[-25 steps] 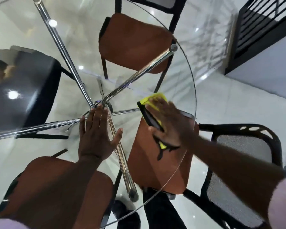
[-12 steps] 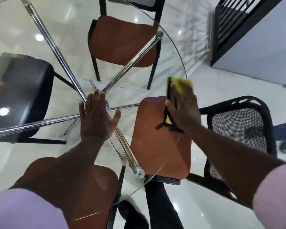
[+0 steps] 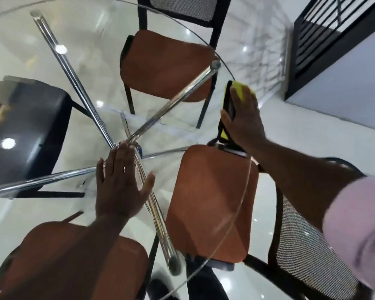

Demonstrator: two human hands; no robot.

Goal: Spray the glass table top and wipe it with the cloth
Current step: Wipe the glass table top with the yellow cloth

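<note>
At the right rim of the round clear glass desk top (image 3: 89, 61), the right hand (image 3: 244, 120) lies flat, fingers straight, pressing the yellow black-edged cloth (image 3: 239, 87) onto the glass. The cloth's long axis runs away from the wrist toward the far side, with its black edge facing the left hand (image 3: 121, 182). That hand rests open, palm down with fingers spread, on the glass above the chrome leg hub (image 3: 136, 146). Bare glass stretches between the two hands and well beyond the left fingertips. Brown-seated chairs (image 3: 165, 68) show beneath.
</note>
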